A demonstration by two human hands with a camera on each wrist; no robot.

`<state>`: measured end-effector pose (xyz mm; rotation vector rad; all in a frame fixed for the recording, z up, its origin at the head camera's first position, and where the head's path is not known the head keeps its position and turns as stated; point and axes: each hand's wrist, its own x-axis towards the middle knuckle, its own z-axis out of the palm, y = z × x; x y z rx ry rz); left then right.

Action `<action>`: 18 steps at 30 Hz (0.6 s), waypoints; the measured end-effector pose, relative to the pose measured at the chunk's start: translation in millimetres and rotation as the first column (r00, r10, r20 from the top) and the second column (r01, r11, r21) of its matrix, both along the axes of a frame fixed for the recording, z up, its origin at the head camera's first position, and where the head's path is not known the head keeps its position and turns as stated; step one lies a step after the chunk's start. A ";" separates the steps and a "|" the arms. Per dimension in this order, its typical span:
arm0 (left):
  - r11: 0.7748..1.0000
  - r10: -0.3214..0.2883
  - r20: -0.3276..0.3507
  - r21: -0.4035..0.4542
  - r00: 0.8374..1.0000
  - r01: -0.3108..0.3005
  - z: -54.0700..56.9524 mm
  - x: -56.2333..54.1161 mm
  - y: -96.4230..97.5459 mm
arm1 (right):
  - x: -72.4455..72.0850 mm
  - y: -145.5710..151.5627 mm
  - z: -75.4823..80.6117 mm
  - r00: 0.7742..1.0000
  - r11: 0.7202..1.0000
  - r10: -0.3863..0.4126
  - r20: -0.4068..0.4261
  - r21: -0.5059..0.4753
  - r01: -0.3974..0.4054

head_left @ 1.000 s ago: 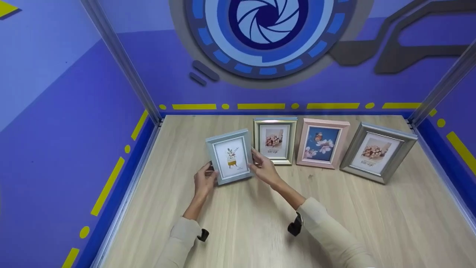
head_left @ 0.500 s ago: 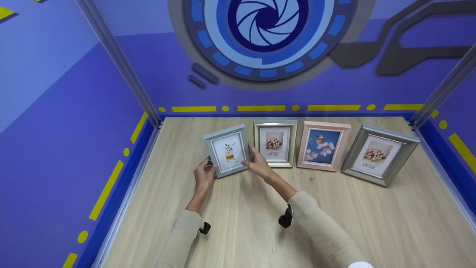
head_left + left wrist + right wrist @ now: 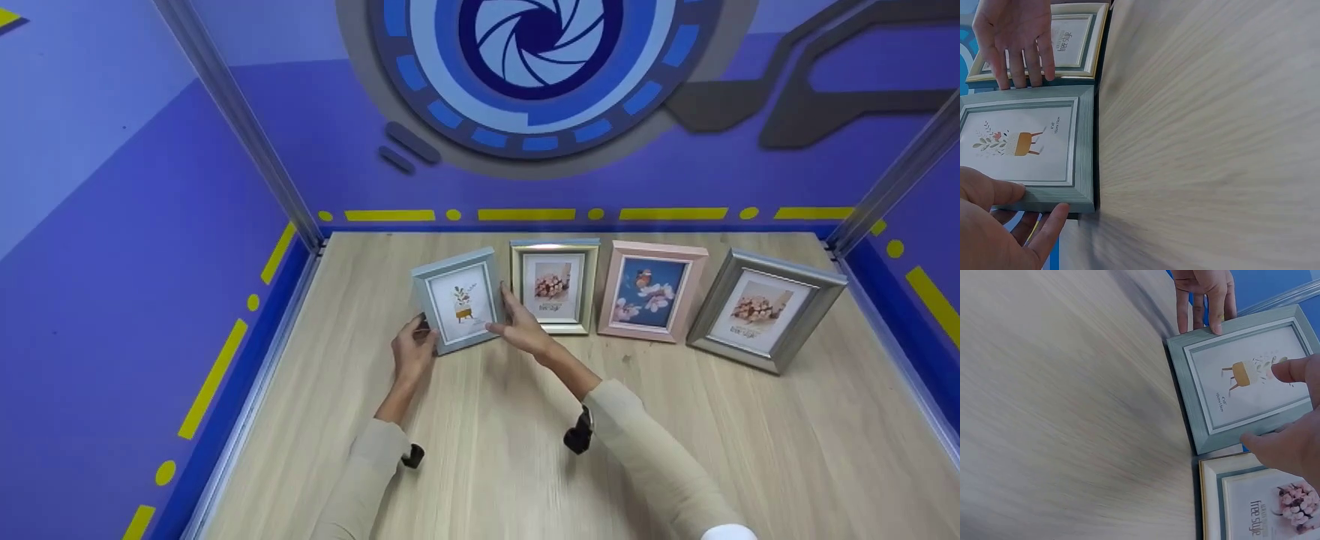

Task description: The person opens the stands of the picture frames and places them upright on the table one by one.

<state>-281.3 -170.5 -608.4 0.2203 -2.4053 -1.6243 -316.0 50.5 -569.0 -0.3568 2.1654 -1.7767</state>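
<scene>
A light blue-grey picture frame (image 3: 461, 304) with a potted-plant print stands slightly turned at the left end of a row. My left hand (image 3: 412, 352) holds its left side, thumb on the front border and fingers beside and behind the edge. At the opposite side, my right hand (image 3: 525, 328) has its fingers extended at the frame's edge. Its thumb (image 3: 1292, 370) reaches over the front; whether it presses there I cannot tell. Close beside that hand stands a gold-edged picture frame (image 3: 555, 289). The back of the blue-grey frame is hidden.
A pink picture frame (image 3: 652, 291) and a silver-grey picture frame (image 3: 766, 311) stand to the right on the wooden tabletop (image 3: 510, 450). A blue-purple wall (image 3: 300, 142) rises behind, with metal posts (image 3: 240, 127) at the corners.
The blue-grey frame has shifted slightly back and left, with both hands following. During the last half second it has hardly moved. The other frames keep their places.
</scene>
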 end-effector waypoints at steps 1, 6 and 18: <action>1.000 0.000 0.009 -0.001 1.000 0.000 -0.1 0.3 0.2 | 1.3 0.3 -0.1 1.000 1.000 -0.002 -0.001 0.003 0.002; 1.000 0.011 0.040 -0.018 0.999 -0.010 1.5 -0.6 0.0 | 2.3 -1.8 -1.2 1.000 0.999 -0.020 -0.010 0.030 0.020; 0.978 0.133 -0.079 -0.153 0.988 -0.144 22.3 -12.3 0.5 | -9.5 4.8 24.6 0.994 0.998 -0.059 -0.090 0.030 0.062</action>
